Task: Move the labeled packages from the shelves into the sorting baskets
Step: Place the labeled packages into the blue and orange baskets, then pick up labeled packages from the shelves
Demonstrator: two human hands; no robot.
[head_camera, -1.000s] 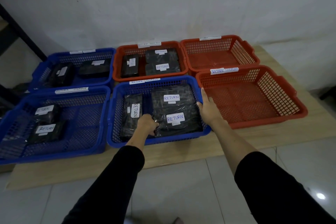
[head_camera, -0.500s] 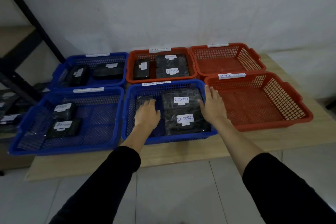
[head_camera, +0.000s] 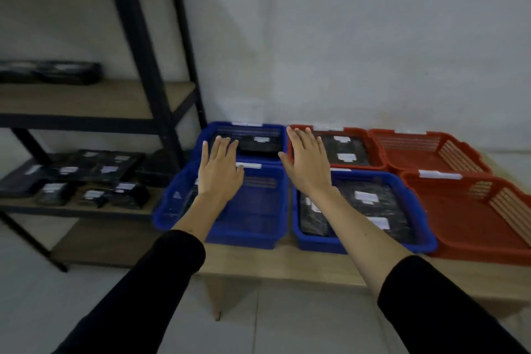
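Note:
Both my hands hover empty above the baskets, fingers straight. My left hand (head_camera: 219, 168) is over the near-left blue basket (head_camera: 258, 227). My right hand (head_camera: 309, 159) is over the gap between the far blue basket (head_camera: 212, 131) and the far red basket (head_camera: 373, 165). The near-middle blue basket (head_camera: 413, 215) holds black wrapped packages with white labels (head_camera: 366, 197). On the lower shelf at the left lie several more black labeled packages (head_camera: 94, 178). Another dark package (head_camera: 51, 72) sits on the upper shelf.
A black metal shelf rack (head_camera: 143, 46) with wooden boards stands at the left against the wall. Two red baskets (head_camera: 474, 210) at the right hold nothing. All baskets sit on a low wooden table (head_camera: 287, 266) over a tiled floor.
My view has swung left and up, bringing the shelf rack into sight. Both hands have lifted off the packages in the near-middle blue basket and moved left, open.

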